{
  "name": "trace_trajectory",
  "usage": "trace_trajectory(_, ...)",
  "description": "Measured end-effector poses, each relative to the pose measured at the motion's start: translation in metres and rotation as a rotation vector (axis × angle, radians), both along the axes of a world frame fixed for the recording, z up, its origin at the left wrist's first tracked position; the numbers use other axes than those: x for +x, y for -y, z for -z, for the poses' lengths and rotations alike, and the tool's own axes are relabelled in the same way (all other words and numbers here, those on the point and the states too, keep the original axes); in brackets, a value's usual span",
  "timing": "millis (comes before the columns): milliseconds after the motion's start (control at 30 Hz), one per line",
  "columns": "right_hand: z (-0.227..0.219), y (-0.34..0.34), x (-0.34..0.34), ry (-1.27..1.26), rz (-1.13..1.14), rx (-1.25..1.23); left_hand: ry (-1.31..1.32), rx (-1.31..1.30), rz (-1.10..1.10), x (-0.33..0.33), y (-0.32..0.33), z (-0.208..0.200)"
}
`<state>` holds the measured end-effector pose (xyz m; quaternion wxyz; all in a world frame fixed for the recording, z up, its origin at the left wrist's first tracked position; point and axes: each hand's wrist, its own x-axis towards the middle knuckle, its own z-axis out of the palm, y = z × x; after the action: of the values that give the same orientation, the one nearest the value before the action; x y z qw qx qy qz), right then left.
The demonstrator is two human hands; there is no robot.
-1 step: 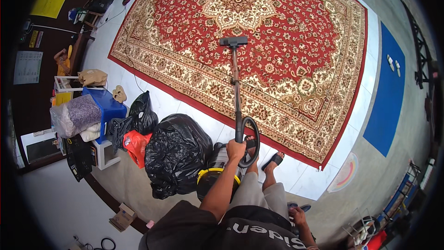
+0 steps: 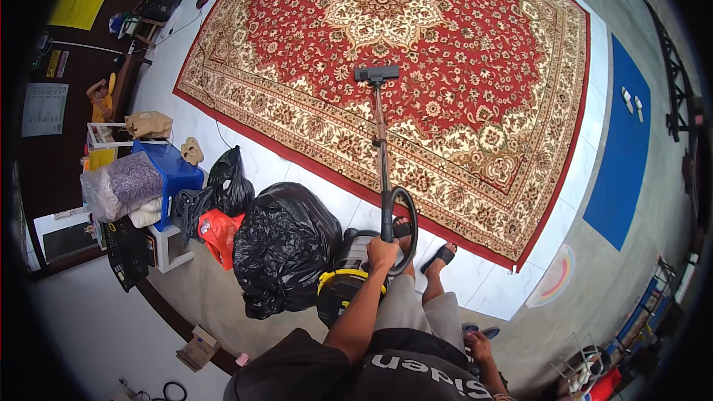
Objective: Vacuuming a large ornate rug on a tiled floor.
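My left hand (image 2: 382, 253) is closed around the grip of a vacuum cleaner wand (image 2: 380, 152), which slants away from me over the carpet. At its far end the dark floor nozzle (image 2: 376, 73) lies flat on the red and cream patterned carpet (image 2: 460, 85). A black hose (image 2: 411, 212) loops beside the grip. By my left forearm stands the vacuum canister (image 2: 336, 298), black with a yellow rim, partly hidden by the arm. My right hand (image 2: 477, 343) hangs low beside my leg with curled fingers; whatever it may hold is hidden.
A large black garbage bag (image 2: 286, 249) sits left of the canister, with a red plastic bag (image 2: 219, 236) and a smaller black bag (image 2: 232, 186) beyond it. A blue stool (image 2: 174, 167) carries wrapped bundles. A blue mat (image 2: 620, 171) lies right of the carpet. A thin cord (image 2: 217, 122) crosses the carpet's left edge.
The nozzle has slid slightly toward me and to the right on the carpet. My left hand has come back a little with the wand.
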<state>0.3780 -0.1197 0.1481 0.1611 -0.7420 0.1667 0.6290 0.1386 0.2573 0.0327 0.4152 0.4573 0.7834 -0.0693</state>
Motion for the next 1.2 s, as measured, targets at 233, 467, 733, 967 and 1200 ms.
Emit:
trace_trajectory(233,0.012,-0.018,-0.006,0.044,-0.120,0.009,0.104,0.090,-0.117,0.011,-0.117,0.007)
trace_trajectory(467,0.047,-0.133,-0.002,0.251,-0.563,0.290,0.192,0.101,-0.091,0.053,-0.206,0.014)
trace_trajectory(733,0.111,-0.399,-0.044,0.169,-0.377,0.716,0.884,0.087,-0.037,0.056,-0.012,0.000)
trace_trajectory(967,0.119,-0.320,-0.075,0.582,-0.986,0.698,0.682,-0.295,-0.279,0.059,-0.143,0.022)
trace_trajectory(1200,0.140,-0.295,-0.068,0.481,-0.886,0.623,0.314,-0.259,0.094,0.109,-0.144,0.097)
